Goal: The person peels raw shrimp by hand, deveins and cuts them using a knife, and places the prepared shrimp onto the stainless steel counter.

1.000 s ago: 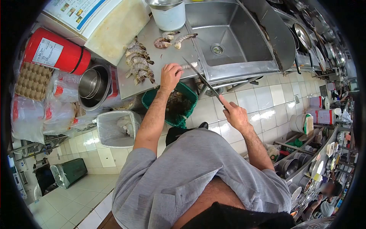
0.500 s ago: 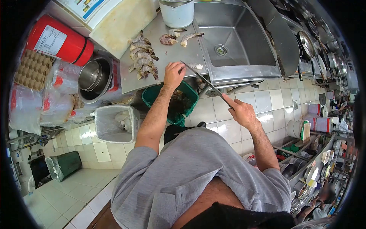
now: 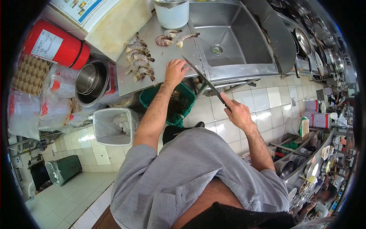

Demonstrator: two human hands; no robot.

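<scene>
Gripping knife [image 3: 206,81] in right hand [image 3: 239,115], pointed far-left toward left hand [image 3: 175,71], partly curled at counter [image 3: 164,56] edge; cannot tell if holding anything. Nearer with left to shrimp row [image 3: 138,58], left-far, running near-to-far.

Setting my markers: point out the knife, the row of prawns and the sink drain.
Knife [image 3: 206,80], head view: on the blade.
Row of prawns [image 3: 138,58], head view: a middle prawn's body.
Sink drain [image 3: 217,49], head view: its centre.
</scene>
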